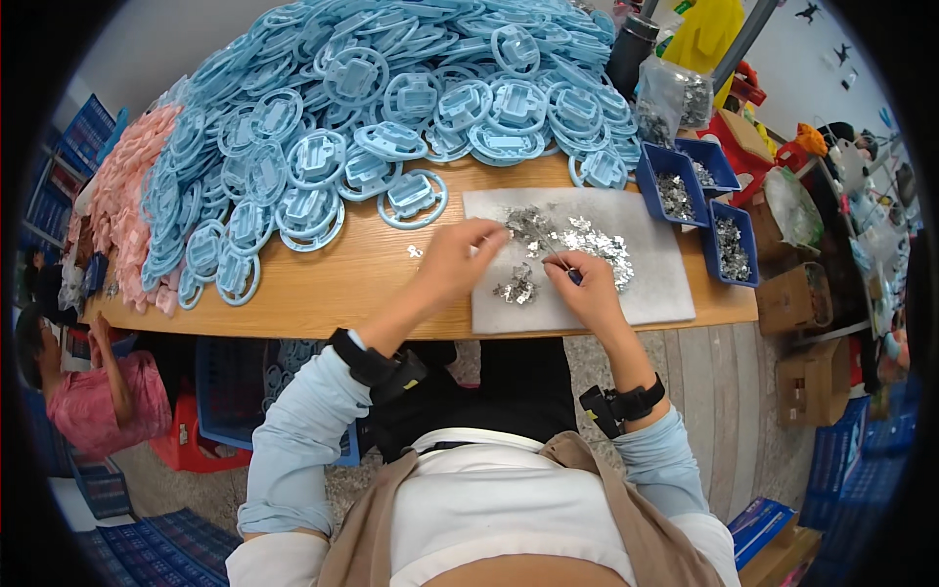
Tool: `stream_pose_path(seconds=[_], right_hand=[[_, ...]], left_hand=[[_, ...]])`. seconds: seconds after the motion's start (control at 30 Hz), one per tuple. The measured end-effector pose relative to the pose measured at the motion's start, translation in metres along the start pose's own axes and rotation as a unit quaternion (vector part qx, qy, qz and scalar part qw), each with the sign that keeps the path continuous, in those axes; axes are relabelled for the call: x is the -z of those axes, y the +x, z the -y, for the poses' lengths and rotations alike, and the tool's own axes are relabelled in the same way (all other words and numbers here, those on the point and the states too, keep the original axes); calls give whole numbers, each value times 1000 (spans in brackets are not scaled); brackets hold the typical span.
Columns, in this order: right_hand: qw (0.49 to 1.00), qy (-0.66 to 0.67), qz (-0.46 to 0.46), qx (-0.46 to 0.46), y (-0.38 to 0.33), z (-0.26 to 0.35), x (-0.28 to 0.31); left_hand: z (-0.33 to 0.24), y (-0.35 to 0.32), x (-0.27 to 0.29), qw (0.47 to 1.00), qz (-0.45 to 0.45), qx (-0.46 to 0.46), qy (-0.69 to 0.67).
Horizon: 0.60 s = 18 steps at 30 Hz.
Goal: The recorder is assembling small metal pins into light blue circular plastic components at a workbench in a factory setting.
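Over the left part of a pale grey mat [655,298], my left hand [458,258] reaches with its fingers and thumb apart; nothing shows between them. My right hand [589,292] pinches a thin tool [574,277] with a dark handle and a slim metal shaft, whose exact kind I cannot make out. Small shiny metal pieces [602,245] lie spread beside the right hand. A greyer heap of metal pieces [528,223] is close to my left fingertips, and a smaller heap [516,286] sits between the hands.
Light blue round plastic parts [411,98] pile high across the wooden table [391,269], with pink parts [122,205] at the left. Blue bins [732,245] of metal pieces stand at the right, near a dark bottle [632,54]. Another person [112,391] sits at the left.
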State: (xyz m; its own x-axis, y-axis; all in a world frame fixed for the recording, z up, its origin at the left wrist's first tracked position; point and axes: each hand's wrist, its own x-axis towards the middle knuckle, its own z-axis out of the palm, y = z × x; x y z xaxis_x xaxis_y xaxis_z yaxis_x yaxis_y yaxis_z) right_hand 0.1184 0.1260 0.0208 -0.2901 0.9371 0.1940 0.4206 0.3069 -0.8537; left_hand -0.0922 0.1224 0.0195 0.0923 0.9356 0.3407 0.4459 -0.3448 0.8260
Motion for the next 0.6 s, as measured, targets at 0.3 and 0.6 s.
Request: stream_pose_path(seconds=[0.3, 0.6], right_hand=[[996, -60, 62, 31, 2, 12, -17], [983, -76, 126, 111, 27, 32, -54]], left_hand=[[18, -18, 94, 967, 63, 165, 181], [21, -34, 70, 969, 98, 118, 191]])
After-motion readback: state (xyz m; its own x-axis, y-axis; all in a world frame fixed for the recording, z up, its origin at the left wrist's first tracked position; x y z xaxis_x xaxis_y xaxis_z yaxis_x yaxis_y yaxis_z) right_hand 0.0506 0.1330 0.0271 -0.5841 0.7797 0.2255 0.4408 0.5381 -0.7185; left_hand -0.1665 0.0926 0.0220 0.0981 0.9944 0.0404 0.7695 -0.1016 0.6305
